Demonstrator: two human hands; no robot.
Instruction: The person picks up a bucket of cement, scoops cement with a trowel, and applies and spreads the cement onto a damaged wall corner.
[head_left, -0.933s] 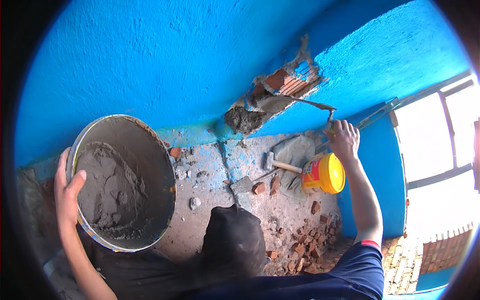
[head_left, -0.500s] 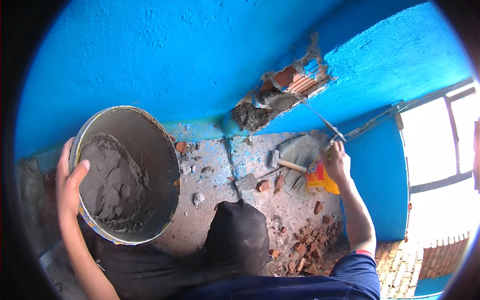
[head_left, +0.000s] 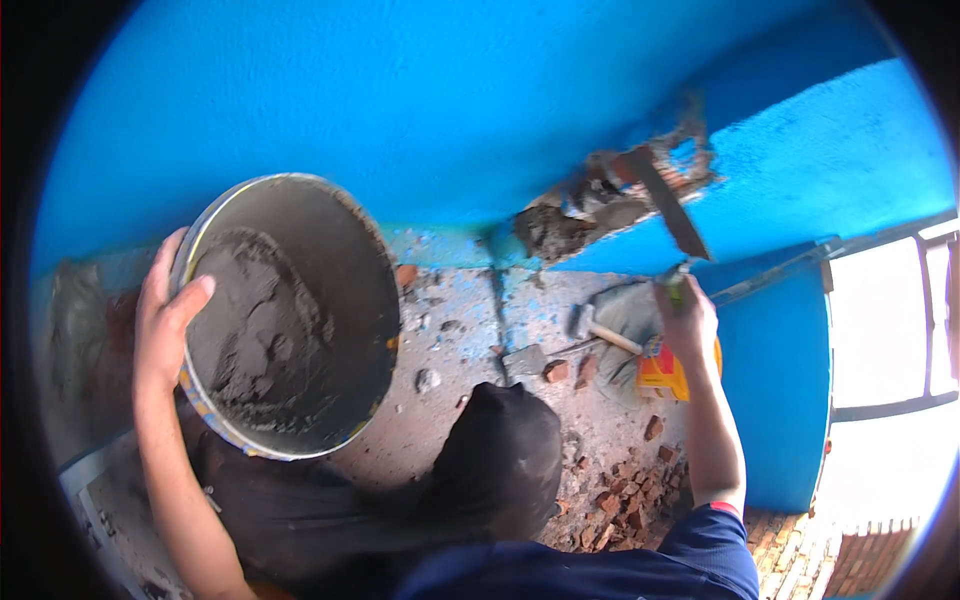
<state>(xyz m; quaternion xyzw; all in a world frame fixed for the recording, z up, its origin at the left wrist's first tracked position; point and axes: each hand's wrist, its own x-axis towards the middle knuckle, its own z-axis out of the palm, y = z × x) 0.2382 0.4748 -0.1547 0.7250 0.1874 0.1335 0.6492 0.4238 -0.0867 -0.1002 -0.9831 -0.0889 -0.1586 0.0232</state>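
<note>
My left hand (head_left: 170, 315) grips the left rim of a tilted bucket (head_left: 360, 310), its thumb over the edge. Grey wet mortar (head_left: 255, 335) lies along the lower left inside of the bucket. My right hand (head_left: 688, 315) is closed on the handle of a trowel, whose long flat blade (head_left: 668, 205) points up and left. The blade hangs in front of a broken hole (head_left: 620, 190) in the blue wall, where bare brick and fresh mortar show. From this view I cannot tell whether the blade touches the wall.
On the dusty floor lie a hammer (head_left: 610, 332) with a pale handle, a flat-bladed tool (head_left: 525, 362) and brick rubble (head_left: 625, 495). A yellow container (head_left: 662, 378) stands below my right forearm. My dark-clad knee (head_left: 500, 440) is in the middle; a bright window (head_left: 880, 320) is at right.
The trowel blade has turned from nearly edge-on to showing its flat face, and its tip has risen. My view has shifted, so the bucket and wall appear further right.
</note>
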